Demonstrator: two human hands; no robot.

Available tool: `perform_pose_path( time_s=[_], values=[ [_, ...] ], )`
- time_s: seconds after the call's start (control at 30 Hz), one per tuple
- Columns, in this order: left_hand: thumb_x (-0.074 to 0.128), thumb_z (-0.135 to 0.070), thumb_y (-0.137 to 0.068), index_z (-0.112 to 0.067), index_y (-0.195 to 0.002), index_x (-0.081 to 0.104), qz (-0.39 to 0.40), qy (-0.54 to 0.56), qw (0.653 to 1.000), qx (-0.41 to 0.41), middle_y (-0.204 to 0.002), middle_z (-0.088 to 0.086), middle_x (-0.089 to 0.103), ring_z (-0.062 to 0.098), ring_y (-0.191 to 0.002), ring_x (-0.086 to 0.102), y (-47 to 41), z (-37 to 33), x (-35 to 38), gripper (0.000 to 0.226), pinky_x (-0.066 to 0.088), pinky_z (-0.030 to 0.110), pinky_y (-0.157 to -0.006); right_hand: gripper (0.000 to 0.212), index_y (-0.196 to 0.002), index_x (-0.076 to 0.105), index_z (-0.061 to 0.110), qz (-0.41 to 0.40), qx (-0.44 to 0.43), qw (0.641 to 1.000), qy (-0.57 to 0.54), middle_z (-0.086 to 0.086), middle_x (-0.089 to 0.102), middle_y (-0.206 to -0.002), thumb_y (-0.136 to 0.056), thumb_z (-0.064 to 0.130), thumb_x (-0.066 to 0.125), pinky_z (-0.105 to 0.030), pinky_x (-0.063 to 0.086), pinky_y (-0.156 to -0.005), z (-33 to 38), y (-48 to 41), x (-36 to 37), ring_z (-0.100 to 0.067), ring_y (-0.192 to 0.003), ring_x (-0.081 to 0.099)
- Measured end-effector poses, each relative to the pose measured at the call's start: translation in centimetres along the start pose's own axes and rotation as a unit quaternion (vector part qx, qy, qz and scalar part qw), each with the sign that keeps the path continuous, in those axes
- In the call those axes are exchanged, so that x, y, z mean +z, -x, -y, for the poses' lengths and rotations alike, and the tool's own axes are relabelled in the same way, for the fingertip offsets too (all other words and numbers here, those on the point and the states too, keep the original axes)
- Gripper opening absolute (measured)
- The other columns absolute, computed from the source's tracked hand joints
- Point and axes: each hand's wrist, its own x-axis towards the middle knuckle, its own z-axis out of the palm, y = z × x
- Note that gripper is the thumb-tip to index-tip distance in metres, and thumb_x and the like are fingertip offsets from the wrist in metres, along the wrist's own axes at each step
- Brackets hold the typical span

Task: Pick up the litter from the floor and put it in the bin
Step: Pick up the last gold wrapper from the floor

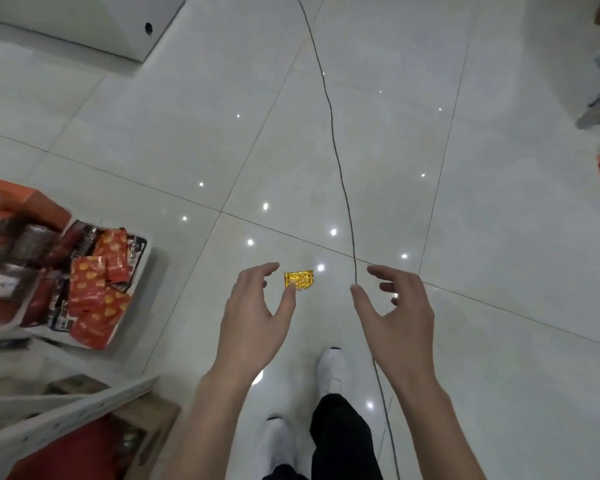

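Head view: I look straight down at a glossy tiled floor (430, 168), where a small gold wrapper (299, 280) lies flat just ahead of my white shoes (332, 370). My left hand (253, 313) reaches toward it with fingers spread and nothing in them, the thumb tip overlapping the wrapper's near edge in this view; whether it actually touches I cannot tell. My right hand (397, 306) hangs beside it, also released and empty, fingers loosely curled, apparently held out for balance rather than for the grab. A thin dark cable (333, 133) runs down the floor between the wrapper and the right hand, so the pinch is best made from the left to avoid snagging it. At the left edge a white tray (142, 271) is heaped with red snack packets (90, 289), beside an orange box (14, 199). No bin shows in the frame. I judge the pickup about to begin; the thin foil will likely need a fingertip pinch against the slick tile.
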Motion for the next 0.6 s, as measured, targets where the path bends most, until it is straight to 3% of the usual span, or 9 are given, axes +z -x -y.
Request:
perform_pose_path(
  time_s=[0.2,0.33,0.6],
  values=[
    [0.057,-0.042,-0.094,-0.029,-0.135,0.049,0.061,-0.074,0.995,0.008,-0.133,-0.013,0.048,0.011,-0.119,0.051,-8.4,12.5,12.5,0.044,0.047,0.040,-0.099,0.031,-0.114,0.062,0.037,0.049,-0.013,0.998,0.046,0.018,0.056,-0.117,-0.084,0.035,0.073,-0.010,0.038,-0.084,-14.3,-6.6,8.7,-0.001,-0.107,0.056],
    [0.058,-0.040,-0.094,-0.027,-0.135,0.050,0.091,-0.115,0.989,0.027,-0.134,-0.006,0.049,0.017,-0.118,0.051,-13.0,20.3,19.6,0.044,0.046,0.041,-0.097,0.032,-0.115,0.063,0.031,0.065,-0.036,0.994,0.083,0.012,0.057,-0.118,-0.085,0.033,0.073,-0.023,0.044,-0.091,-22.9,-10.1,13.8,-0.011,-0.110,0.057],
    [0.061,-0.038,-0.092,-0.019,-0.137,0.050,0.143,-0.212,0.962,0.092,-0.135,0.003,0.049,0.025,-0.118,0.049,-19.9,32.2,31.5,0.051,0.041,0.037,-0.097,0.033,-0.117,0.063,0.031,0.066,-0.049,0.990,0.116,0.014,0.054,-0.118,-0.086,0.034,0.073,-0.037,0.048,-0.097,-36.2,-13.9,21.0,-0.013,-0.112,0.057]
  ],
)
